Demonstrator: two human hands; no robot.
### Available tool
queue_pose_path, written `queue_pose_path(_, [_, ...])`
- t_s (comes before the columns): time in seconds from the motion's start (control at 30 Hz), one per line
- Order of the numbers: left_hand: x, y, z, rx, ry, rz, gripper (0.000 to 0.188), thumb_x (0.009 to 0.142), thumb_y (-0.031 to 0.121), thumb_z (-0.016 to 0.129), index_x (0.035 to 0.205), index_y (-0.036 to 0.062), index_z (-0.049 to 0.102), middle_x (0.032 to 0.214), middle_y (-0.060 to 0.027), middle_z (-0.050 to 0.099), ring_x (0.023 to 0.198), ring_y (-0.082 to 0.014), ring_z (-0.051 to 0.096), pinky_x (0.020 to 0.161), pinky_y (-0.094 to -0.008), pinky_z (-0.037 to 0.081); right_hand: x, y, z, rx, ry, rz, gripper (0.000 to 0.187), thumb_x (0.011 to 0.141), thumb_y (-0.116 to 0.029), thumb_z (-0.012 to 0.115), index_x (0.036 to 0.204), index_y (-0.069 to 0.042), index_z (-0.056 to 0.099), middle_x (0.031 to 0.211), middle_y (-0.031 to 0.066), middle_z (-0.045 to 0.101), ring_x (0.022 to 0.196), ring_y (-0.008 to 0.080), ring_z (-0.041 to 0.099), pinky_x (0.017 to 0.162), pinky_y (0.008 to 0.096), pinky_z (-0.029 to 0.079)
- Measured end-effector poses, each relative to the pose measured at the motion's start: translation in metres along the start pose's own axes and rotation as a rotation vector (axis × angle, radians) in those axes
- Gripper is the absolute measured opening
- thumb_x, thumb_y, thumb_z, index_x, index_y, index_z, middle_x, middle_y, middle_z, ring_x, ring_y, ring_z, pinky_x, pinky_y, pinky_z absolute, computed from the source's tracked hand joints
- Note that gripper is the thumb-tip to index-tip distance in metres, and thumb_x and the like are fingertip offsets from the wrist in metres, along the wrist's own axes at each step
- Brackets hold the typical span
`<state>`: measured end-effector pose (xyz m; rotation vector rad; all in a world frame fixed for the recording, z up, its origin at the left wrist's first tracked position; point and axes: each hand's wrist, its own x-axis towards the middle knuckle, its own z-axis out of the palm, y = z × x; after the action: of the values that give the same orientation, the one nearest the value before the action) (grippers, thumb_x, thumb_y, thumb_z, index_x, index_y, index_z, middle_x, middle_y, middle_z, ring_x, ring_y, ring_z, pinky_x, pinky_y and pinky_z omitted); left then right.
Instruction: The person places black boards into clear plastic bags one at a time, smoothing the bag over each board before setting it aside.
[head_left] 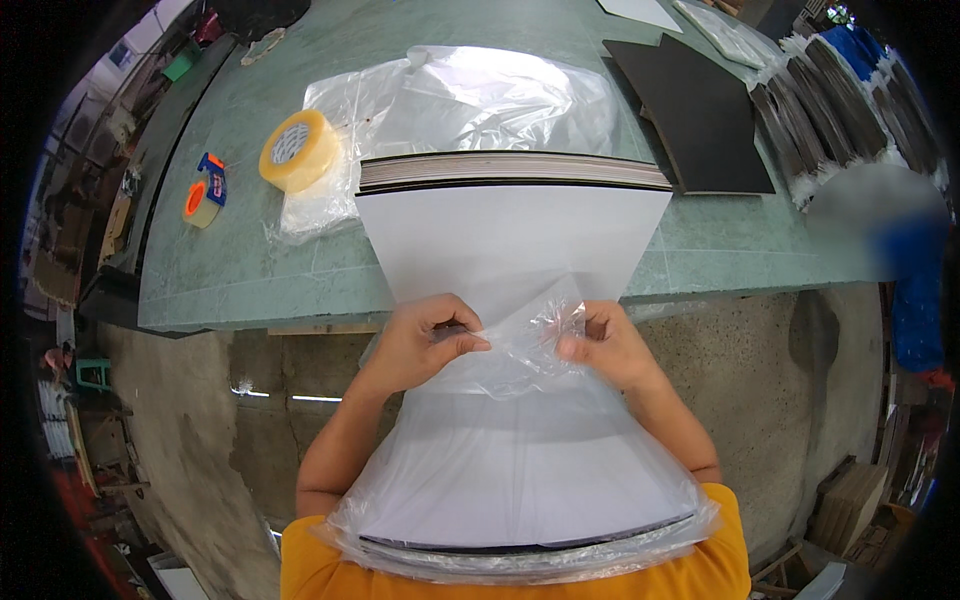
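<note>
A thick stack of white-faced boards with dark outer edges [510, 235] extends from the table's near edge toward my body. Clear plastic film [500, 425], apparently a bag, covers its near part; the far part is bare. My left hand [430, 345] pinches the film's gathered edge between thumb and fingers, just left of the stack's middle. On the right, bunched film sits in the closed fingers of my right hand [605, 345]. Both hands are above the white top face.
More clear plastic sheeting [500, 95] lies behind the stack on the green table [260, 285]. A large tape roll [298, 150] and a small tape dispenser [206, 190] are at left. Dark boards [700, 125] and bundled dark strips [825, 110] lie at right, near a blurred shape with blue.
</note>
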<state>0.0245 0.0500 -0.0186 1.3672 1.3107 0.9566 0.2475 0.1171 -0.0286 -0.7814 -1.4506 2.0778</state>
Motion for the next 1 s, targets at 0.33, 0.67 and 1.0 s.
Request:
queue_pose_path(0.33, [0.011,0.042,0.031,0.040,-0.071,0.197,0.022,0.073,0.017,0.065,0.068,-0.0002,0.052,0.060,-0.0008,0.047,0.054,-0.0062,0.040,0.049,-0.0209,0.034,0.021,0.008,0.020,0.200,0.071,-0.123,0.026,0.077,-0.017,0.062,0.058,-0.008,0.047,0.058,-0.0021,0.048,0.056,0.0035,0.042,0.050,0.0191,0.034])
queue_pose_path(0.67, [-0.019,0.020,-0.047,0.033,0.493,-0.051,0.015,0.078,0.010,0.054,0.066,0.0008,0.053,0.058,0.0038,0.045,0.055,-0.0035,0.040,0.048,-0.0202,0.032,0.002,-0.002,0.000,0.109,0.086,-0.005,0.014,0.076,-0.013,0.061,0.067,-0.004,0.056,0.063,0.0017,0.055,0.061,0.0078,0.052,0.054,0.0207,0.041])
queue_pose_path(1.0, [-0.013,0.006,-0.021,-0.131,0.272,-0.158,0.012,0.075,0.011,0.058,0.068,0.0039,0.052,0.058,0.0047,0.045,0.053,-0.0034,0.037,0.047,-0.0182,0.029,0.010,0.003,0.007,0.409,-0.002,-0.083,0.034,0.085,-0.028,0.050,0.061,-0.005,0.053,0.056,-0.0005,0.047,0.051,0.0074,0.040,0.047,0.0222,0.030])
